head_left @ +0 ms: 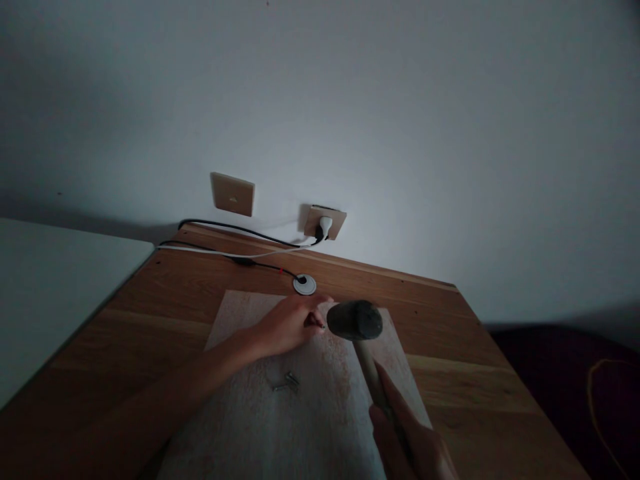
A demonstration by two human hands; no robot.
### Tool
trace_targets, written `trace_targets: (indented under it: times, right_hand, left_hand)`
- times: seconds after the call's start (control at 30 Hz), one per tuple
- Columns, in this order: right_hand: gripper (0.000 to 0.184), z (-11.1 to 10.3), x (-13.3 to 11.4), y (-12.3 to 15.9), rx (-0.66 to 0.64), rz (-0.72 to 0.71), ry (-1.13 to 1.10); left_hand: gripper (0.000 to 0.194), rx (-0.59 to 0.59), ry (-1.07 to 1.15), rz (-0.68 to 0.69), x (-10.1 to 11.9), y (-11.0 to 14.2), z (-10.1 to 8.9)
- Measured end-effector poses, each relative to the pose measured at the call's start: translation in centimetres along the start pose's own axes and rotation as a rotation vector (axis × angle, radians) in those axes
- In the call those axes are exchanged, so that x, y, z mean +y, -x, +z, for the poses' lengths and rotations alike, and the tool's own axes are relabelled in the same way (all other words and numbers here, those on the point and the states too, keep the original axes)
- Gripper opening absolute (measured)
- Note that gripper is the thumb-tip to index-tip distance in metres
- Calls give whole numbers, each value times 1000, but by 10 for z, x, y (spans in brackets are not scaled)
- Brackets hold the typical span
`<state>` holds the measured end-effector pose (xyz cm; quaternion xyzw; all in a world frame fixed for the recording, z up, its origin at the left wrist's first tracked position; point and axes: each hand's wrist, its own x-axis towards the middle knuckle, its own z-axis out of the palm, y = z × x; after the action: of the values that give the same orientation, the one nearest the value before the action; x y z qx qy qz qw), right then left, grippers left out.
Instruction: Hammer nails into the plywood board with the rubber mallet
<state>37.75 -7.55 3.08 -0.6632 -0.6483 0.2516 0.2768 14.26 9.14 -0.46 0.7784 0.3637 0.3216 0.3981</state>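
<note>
While the left hand point(287, 323) pinches something small point(323, 327), hard to identify, the right hand point(417, 443) clenches a mallet point(355, 320).
Short, square taps with fingertips clear of the face should work best; the pale-handled mallet's dark, blunt head is near the board's far right corner. Nearer the body, loose metal fasteners point(287, 382) lie on the worn, whitish board point(320, 420), which rests on the desk point(465, 400), short of its far edge.

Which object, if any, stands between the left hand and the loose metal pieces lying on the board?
Nothing visible does. Only bare board lies between the left hand and the metal pieces; the mallet is off to the right.
</note>
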Motion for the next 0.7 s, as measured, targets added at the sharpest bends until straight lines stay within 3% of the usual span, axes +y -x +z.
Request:
trace_targets:
  times: [0.33, 0.7]
  right_hand:
    - [63, 17, 13, -3, -55, -1, -3]
    - [64, 16, 9, -2, -33, -39, 20]
  left_hand:
    - [55, 39, -1, 4, -4, 0, 3]
    - [62, 57, -65, -16, -4, 1, 4]
